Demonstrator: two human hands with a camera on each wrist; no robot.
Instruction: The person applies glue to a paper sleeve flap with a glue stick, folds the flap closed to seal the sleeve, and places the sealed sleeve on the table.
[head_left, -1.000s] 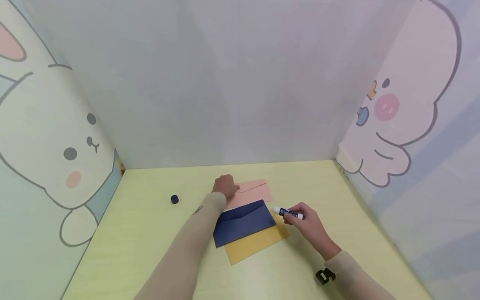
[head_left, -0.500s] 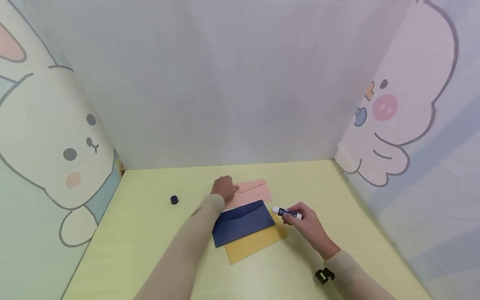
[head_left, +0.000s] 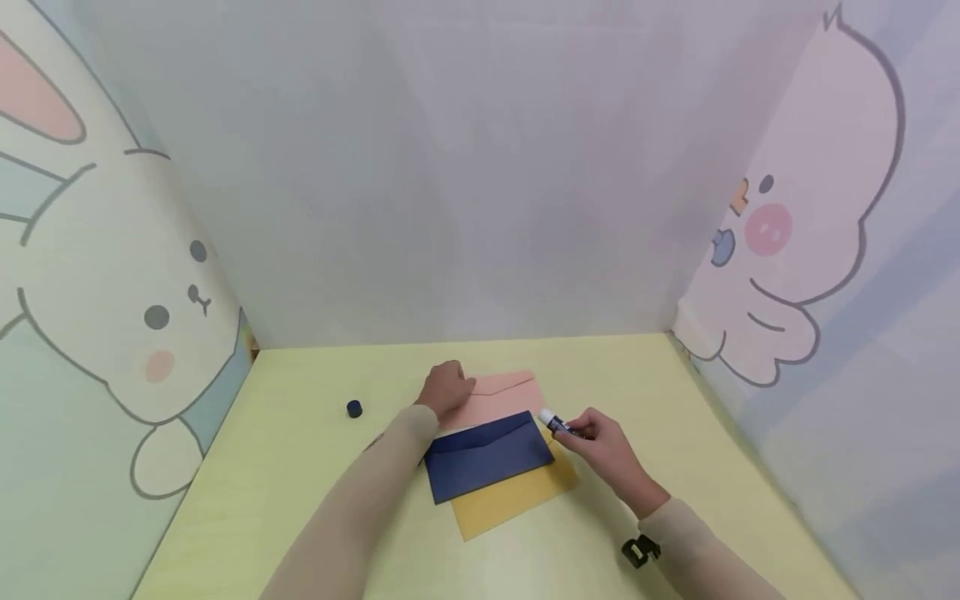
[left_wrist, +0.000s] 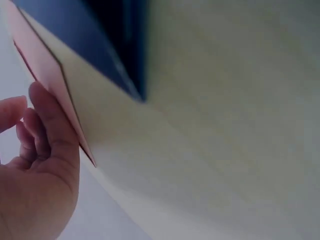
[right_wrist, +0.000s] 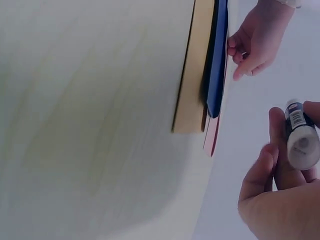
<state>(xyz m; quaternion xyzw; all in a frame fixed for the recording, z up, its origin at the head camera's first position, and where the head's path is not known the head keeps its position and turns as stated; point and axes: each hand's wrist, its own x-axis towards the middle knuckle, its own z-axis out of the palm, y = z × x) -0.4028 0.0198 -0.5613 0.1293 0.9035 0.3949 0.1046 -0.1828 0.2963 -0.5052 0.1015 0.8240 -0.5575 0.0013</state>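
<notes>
My left hand [head_left: 445, 389] rests at the left part of a pink envelope [head_left: 498, 405] at the back, its fingers touching the paper; in the left wrist view the thumb stands apart from the fingers. My right hand [head_left: 613, 457] grips a glue stick [head_left: 554, 422] with a dark labelled barrel and a white end tilted up to the left. The stick is held just over the right ends of the envelopes. A navy envelope [head_left: 491, 461], flap side up, overlaps the pink one's near edge and lies partly over a yellow envelope [head_left: 510, 502].
A small dark cap [head_left: 355, 409] stands on the pale yellow tabletop [head_left: 315, 467], left of the envelopes. A grey back wall [head_left: 465, 208] and cartoon-printed side walls bound the table. A black strap fitting [head_left: 640, 551] hangs at my right wrist.
The glue stick has turned from nearly level to a steeper slant, and the right hand has turned with it. The left hand has shifted slightly left. The view has tilted a little upward.
</notes>
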